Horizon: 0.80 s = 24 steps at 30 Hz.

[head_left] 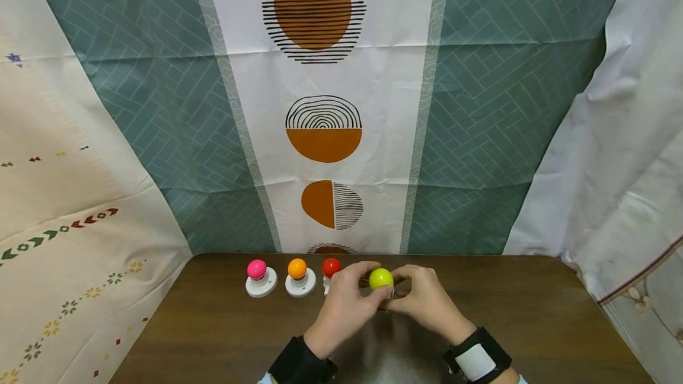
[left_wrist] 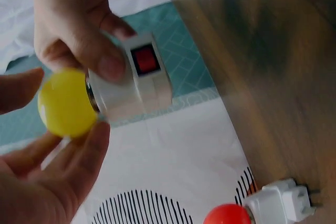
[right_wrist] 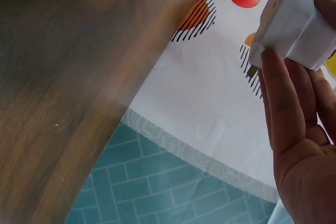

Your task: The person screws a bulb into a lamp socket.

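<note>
My left hand (head_left: 349, 295) has its fingers and thumb about a yellow-green light bulb (head_left: 381, 278), above the table. In the left wrist view, fingertips touch the bulb's underside, while the thumb lies close to its other side. The bulb's metal base sits in a white plug-in bulb holder (left_wrist: 142, 90) with a red switch (left_wrist: 145, 59). My right hand (head_left: 427, 301) grips this holder between thumb and fingers. One metal prong shows beneath the holder in the right wrist view. Seen from the head, the hands mostly hide the holder.
A red bulb (head_left: 331, 266) in a white plug-in holder (left_wrist: 278, 203) stands just left of my hands. Further left, an orange bulb (head_left: 297, 268) and a pink bulb (head_left: 257, 269) sit in round white bases on the brown table (head_left: 213, 325). A patterned curtain (head_left: 384, 153) hangs behind.
</note>
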{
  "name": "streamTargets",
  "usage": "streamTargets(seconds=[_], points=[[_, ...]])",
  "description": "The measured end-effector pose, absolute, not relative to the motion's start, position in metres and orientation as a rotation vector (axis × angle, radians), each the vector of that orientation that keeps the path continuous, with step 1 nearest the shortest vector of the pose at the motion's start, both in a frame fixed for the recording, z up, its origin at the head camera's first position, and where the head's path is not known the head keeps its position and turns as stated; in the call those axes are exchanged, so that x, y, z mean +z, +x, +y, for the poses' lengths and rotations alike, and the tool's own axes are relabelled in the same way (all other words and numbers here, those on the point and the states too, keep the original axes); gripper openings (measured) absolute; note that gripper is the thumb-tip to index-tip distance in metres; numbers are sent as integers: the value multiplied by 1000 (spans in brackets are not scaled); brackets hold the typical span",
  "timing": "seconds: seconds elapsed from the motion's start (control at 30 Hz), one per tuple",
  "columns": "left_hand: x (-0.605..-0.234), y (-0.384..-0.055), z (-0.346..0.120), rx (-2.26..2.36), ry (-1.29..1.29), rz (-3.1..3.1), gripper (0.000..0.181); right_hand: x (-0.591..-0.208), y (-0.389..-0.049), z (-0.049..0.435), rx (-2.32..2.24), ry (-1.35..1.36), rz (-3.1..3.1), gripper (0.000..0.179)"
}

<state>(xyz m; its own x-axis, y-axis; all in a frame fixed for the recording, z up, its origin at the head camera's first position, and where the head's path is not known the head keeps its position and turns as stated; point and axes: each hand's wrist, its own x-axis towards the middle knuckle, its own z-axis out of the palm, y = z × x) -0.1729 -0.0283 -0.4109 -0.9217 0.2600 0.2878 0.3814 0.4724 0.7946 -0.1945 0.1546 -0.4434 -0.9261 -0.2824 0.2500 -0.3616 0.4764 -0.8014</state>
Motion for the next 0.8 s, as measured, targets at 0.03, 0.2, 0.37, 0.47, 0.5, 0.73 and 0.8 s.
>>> streamTargets(seconds=[0.03,0.2,0.37,0.47,0.5,0.73,0.8], points=[[-411,-172,-27,-1433,-540,-2569,46,-443,-195,154,1445,565,-2625,37],[-411,-169,-24,-1412,-458,-2530,47,-441,-193,152,1427,571,-2616,34],[-411,-169,-23,-1392,-484,-2519,39,-439,-191,151,1449,594,-2609,33],[-410,-170,-24,-1374,-505,-2526,38,-439,-191,151,1441,604,-2608,33],[-410,-171,-24,-1368,-514,-2531,38,-439,-191,151,1435,608,-2609,32],[-408,-173,-28,-1369,-590,-2609,35,-439,-193,153,1419,687,-2596,31],[-406,-173,-29,-1386,-614,-2638,34,-439,-193,153,1429,704,-2598,32]])
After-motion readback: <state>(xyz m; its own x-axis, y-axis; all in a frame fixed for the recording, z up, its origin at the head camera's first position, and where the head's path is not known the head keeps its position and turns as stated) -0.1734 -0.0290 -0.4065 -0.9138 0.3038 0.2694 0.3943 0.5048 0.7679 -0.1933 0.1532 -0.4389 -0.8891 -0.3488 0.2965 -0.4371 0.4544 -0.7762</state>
